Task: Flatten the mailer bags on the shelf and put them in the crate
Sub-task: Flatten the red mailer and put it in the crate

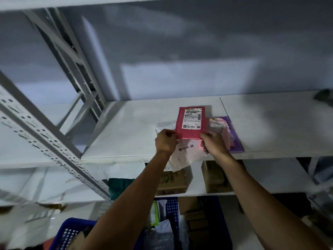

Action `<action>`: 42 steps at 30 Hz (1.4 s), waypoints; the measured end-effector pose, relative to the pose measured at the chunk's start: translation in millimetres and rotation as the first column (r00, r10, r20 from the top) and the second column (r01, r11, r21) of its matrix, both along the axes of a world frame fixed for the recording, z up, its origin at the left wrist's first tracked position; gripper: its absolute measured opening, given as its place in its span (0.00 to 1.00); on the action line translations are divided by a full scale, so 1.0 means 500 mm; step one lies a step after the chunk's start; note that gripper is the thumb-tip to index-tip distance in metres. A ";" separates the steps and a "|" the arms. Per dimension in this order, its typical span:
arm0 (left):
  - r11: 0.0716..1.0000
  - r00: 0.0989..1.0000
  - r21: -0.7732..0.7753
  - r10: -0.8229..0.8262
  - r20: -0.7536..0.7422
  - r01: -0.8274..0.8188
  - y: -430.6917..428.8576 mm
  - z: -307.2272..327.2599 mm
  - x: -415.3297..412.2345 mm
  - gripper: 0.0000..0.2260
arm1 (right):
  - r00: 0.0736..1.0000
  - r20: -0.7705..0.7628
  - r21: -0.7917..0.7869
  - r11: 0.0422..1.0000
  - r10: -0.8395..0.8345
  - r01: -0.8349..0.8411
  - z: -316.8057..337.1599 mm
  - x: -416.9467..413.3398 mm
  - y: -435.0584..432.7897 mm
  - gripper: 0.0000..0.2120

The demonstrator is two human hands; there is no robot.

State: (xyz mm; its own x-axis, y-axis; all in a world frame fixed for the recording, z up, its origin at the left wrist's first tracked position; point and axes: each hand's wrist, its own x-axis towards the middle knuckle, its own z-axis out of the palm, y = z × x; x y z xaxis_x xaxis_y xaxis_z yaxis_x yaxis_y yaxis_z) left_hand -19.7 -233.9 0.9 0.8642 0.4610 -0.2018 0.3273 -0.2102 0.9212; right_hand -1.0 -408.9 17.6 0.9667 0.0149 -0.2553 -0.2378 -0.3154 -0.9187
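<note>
Both hands pinch one pink mailer bag above the shelf.

Left hand [165, 141] grips the pink mailer bag [191, 123] at its 7 o'clock corner, right hand [214, 142] at 5 o'clock, arms stretched up; three more mailers lie on the shelf [126, 134]: white, pale pink, purple. Blue crate [72, 233] sits at 7 o'clock.

mailer bags [219, 130] on shelf [126, 134], crate [70, 231] below, boxes [214, 177] between
</note>
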 end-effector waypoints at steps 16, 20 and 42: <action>0.735 0.970 0.666 0.044 -0.237 0.129 0.375 -0.081 -0.153 0.13 | 0.896 -0.074 -0.573 0.717 0.438 -0.398 -0.097 -0.047 0.391 0.15; 0.465 0.936 0.831 -0.307 -0.173 0.306 0.391 -0.116 -0.138 0.22 | 0.890 0.090 -0.730 0.638 0.447 -0.247 -0.112 -0.055 0.424 0.13; 0.414 0.910 0.830 -0.335 -0.243 0.374 0.358 -0.225 -0.099 0.35 | 0.573 0.155 -0.752 0.472 0.805 -0.460 -0.219 0.104 0.553 0.27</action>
State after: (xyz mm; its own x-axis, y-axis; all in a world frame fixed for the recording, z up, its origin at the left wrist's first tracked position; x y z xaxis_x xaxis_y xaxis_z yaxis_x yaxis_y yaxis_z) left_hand -69.0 -54.7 -111.4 0.9949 0.0721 0.0707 0.0559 -0.9763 0.2091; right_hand 50.8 -132.2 -91.8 0.7202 0.6934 -0.0249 0.6324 -0.6708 -0.3876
